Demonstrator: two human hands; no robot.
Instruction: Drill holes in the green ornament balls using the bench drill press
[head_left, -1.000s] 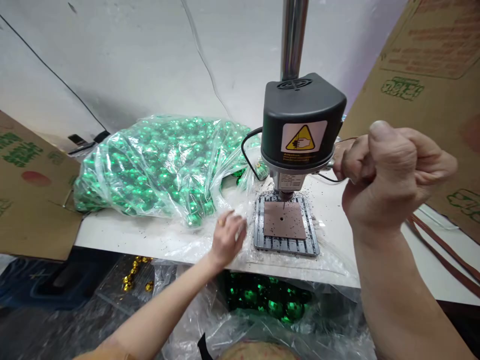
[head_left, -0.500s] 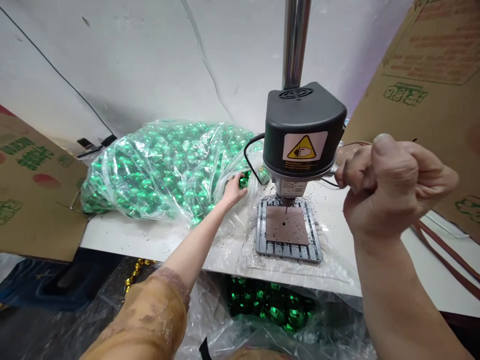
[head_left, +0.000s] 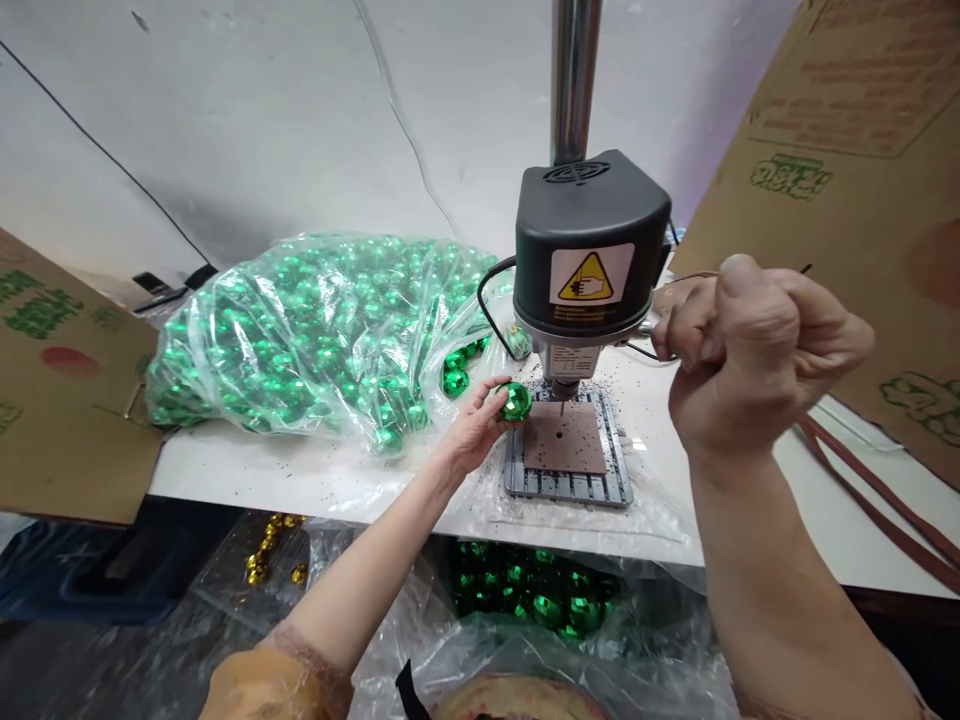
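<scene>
Pinched in the fingers of my left hand is a shiny green faceted mirror ball, at the left edge of the drill press base. My right hand is closed around the lever on the right side of the bench drill press; most of the lever is hidden by the fingers. Under the chuck, the drill bit points down at a brownish square pad with a dark hole in it. The large clear plastic bag full of green balls lies left of the press, its mouth open towards it.
Cardboard boxes stand at the left and right. A black cable loops beside the press. Dark shavings litter the white table. Below its front edge are more green balls in plastic and some gold balls.
My left hand has come out of the bag's mouth with a green mirror ball and moved right, to the press base. My right hand stays on the lever. The view has shifted slightly.
</scene>
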